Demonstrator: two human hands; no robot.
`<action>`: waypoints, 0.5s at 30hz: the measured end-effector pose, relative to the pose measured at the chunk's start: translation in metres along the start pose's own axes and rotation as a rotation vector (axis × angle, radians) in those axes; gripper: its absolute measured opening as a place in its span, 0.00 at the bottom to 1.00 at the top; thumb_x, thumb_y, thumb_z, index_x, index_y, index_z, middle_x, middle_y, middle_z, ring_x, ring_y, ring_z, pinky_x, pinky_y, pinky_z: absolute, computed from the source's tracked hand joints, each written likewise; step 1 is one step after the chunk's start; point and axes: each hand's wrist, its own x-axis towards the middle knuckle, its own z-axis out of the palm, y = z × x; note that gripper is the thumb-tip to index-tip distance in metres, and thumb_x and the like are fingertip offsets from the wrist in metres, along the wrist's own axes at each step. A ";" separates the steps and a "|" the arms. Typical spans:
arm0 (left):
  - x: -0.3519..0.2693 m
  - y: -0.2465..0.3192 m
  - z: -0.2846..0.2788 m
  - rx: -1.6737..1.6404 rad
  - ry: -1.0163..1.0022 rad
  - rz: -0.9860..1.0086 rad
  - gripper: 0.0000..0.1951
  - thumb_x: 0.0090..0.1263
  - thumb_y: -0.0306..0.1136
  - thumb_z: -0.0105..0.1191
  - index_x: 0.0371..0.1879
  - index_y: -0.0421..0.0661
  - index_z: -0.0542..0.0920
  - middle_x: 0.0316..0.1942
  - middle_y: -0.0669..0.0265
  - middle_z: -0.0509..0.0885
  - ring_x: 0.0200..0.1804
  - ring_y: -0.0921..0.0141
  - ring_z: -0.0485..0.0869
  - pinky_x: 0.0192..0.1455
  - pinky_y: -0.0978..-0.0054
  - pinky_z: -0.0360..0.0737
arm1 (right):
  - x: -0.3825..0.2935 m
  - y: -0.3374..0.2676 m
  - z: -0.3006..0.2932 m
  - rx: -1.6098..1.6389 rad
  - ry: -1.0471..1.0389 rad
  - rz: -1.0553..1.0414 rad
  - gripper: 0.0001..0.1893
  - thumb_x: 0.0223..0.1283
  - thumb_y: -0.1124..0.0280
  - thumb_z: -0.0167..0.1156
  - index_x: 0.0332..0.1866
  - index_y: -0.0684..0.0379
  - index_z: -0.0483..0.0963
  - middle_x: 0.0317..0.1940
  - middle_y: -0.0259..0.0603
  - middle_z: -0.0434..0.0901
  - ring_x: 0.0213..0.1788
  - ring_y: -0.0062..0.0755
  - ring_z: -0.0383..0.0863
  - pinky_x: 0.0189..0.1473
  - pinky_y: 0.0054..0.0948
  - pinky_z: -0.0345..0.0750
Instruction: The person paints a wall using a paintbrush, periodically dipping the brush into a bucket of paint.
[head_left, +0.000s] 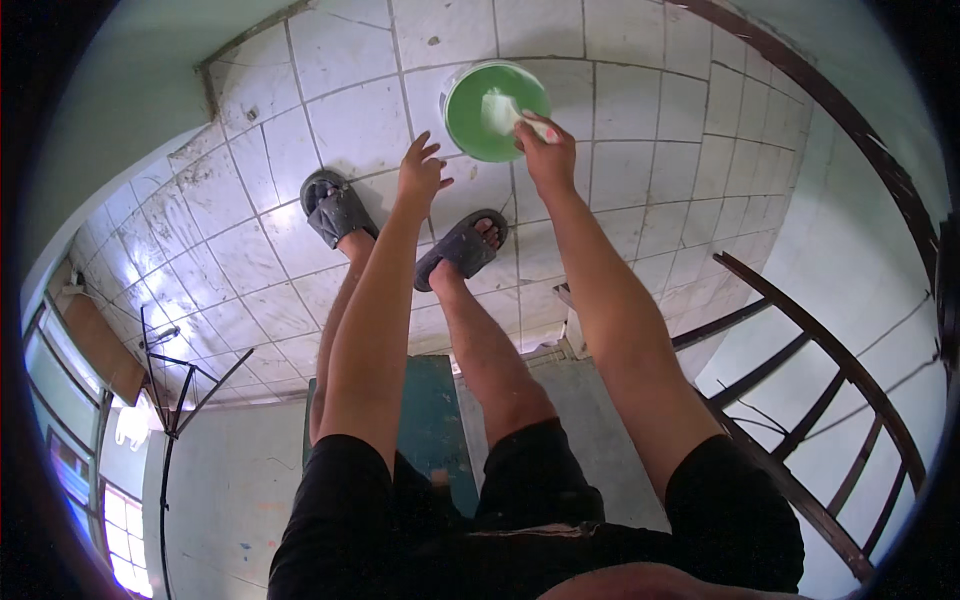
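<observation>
My right hand (551, 161) grips the handle of a flat paintbrush (499, 111), its pale, wide bristles held over a round bucket (448, 112). The bucket has a whitish outer wall and is green inside; whether the bristles touch the contents, I cannot tell. It stands on the tiled floor in front of me. To the bucket's left, my left hand (422, 171) hovers with fingers apart and nothing in it. Below the hands, my feet are in dark slippers, the left slipper (336, 210) and the right slipper (463, 251).
Stained white floor tiles (352, 120) spread around the bucket. A dark ladder-like frame (810, 326) leans at the right by a pale wall (847, 247). A thin black stand (171, 427) is at the left. Behind my legs is a dark green panel (435, 420).
</observation>
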 end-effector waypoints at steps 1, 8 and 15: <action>0.013 -0.005 0.001 -0.011 -0.061 0.059 0.29 0.63 0.24 0.44 0.67 0.49 0.59 0.61 0.57 0.68 0.51 0.62 0.75 0.47 0.63 0.80 | 0.021 0.018 0.006 -0.158 -0.046 -0.032 0.14 0.54 0.73 0.63 0.45 0.67 0.77 0.35 0.41 0.81 0.34 0.27 0.82 0.35 0.23 0.82; 0.078 -0.029 -0.029 0.099 -0.108 -0.020 0.30 0.61 0.20 0.40 0.67 0.49 0.60 0.61 0.62 0.69 0.51 0.64 0.75 0.48 0.62 0.77 | 0.090 0.078 0.038 -0.372 -0.025 -0.188 0.14 0.44 0.63 0.67 0.38 0.56 0.81 0.29 0.44 0.83 0.35 0.44 0.83 0.41 0.34 0.78; 0.063 -0.066 -0.059 0.109 -0.065 -0.170 0.29 0.61 0.21 0.34 0.66 0.46 0.61 0.57 0.63 0.74 0.45 0.67 0.78 0.39 0.69 0.78 | 0.072 0.061 0.054 -0.456 0.007 -0.174 0.11 0.46 0.66 0.65 0.35 0.58 0.81 0.32 0.47 0.83 0.37 0.46 0.83 0.39 0.37 0.78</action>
